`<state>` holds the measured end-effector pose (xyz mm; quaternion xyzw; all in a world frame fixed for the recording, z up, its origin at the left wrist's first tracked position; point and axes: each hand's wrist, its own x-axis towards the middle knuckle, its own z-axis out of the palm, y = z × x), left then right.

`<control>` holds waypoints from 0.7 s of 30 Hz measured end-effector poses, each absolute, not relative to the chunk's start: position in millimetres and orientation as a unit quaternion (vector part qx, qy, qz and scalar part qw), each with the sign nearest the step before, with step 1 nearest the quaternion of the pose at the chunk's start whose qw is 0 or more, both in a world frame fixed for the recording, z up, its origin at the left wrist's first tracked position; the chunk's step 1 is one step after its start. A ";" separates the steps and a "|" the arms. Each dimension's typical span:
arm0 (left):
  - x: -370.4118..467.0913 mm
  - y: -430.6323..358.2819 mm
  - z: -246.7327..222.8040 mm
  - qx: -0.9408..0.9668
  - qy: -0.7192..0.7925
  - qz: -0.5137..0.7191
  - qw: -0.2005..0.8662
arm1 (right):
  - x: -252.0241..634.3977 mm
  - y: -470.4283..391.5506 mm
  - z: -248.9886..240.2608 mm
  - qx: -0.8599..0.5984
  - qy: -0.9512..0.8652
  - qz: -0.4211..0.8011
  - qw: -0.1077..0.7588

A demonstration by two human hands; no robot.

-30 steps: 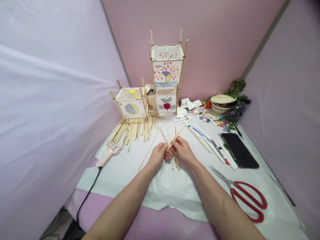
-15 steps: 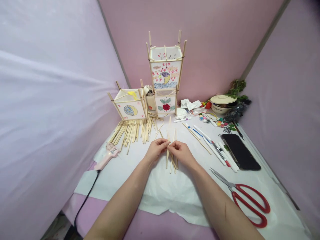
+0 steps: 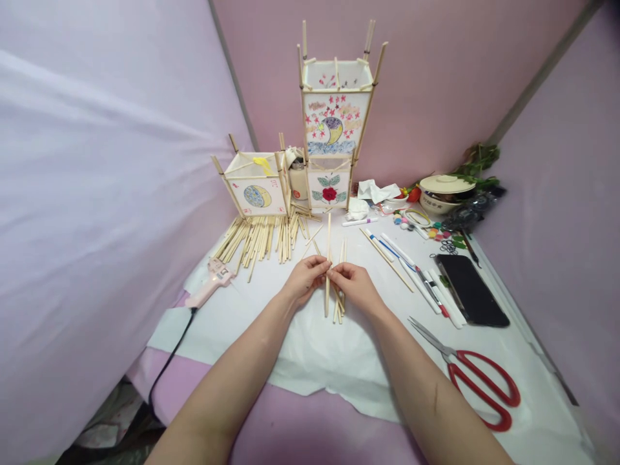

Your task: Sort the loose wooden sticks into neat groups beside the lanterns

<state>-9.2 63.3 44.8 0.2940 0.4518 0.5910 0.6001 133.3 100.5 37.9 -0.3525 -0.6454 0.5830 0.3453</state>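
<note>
Near the middle of the table, my left hand (image 3: 309,278) and my right hand (image 3: 354,284) meet with fingers pinched around wooden sticks (image 3: 328,297). One stick stands out above the fingertips, pointing away from me. More loose sticks (image 3: 338,310) lie under and beside my right hand, fanned slightly. Both hands are closed at the fingertips, and the exact contact point is partly hidden by the fingers. Beyond them stand a tall stick-framed lantern (image 3: 334,119) with a moon and a rose drawing, and a shorter moon lantern (image 3: 258,194) to the left.
A stick pile (image 3: 259,239) and a pink glue gun (image 3: 213,283) with black cord are on the left. Right of my hands lie pens (image 3: 426,290), a black phone (image 3: 472,290) and red-handled scissors (image 3: 484,381). A lidded bowl (image 3: 438,197) and crumpled tissue (image 3: 376,191) sit behind.
The view has shifted, so the lanterns appear larger and higher. The stick between my fingertips now lines up nearly straight away from me; both hands keep their pinch.
</note>
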 end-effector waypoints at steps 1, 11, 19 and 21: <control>-9.0 63.0 44.3 0.300 0.456 0.587 0.598 | 133.6 100.7 36.9 -0.354 -0.651 0.580 0.340; 3.0 65.9 27.2 0.400 0.513 0.565 0.507 | 135.0 98.8 35.9 -0.391 -0.697 0.494 0.342; 1.1 62.3 35.6 0.411 0.488 0.552 0.538 | 137.2 101.9 32.3 -0.370 -0.706 0.512 0.320; -1.2 62.5 36.7 0.410 0.469 0.549 0.557 | 137.6 101.1 35.1 -0.354 -0.639 0.613 0.302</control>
